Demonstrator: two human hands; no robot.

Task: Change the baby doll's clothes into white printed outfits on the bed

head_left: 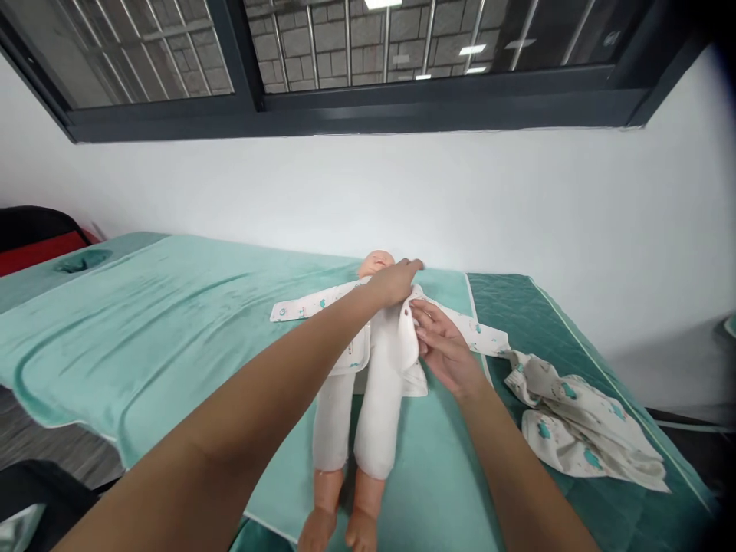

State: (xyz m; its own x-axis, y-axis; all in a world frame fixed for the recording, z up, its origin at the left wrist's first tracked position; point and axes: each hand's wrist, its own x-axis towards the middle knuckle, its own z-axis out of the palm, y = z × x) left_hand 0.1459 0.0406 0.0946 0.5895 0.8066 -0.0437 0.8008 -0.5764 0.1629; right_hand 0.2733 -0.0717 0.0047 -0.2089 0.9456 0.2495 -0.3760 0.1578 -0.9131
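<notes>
A baby doll (376, 263) lies on its back, with white padded legs and bare feet. Around its body is a white printed baby shirt (322, 300), sleeves spread to both sides and the front partly apart. My left hand (395, 282) reaches across the doll's upper chest, fingers curled at the shirt's collar near the doll's head; its fingertips are partly hidden. Lower down, my right hand (445, 345) pinches the edge of the shirt's front flap, which stands raised beside the body. A small dark snap shows on that flap.
A crumpled white printed cloth (586, 429) lies to the right on the dark green quilted bed cover (503, 307). Light green sheeting (189, 307) spreads under the doll and to the left. Behind the bed are a white wall (345, 192) and a barred window (368, 46).
</notes>
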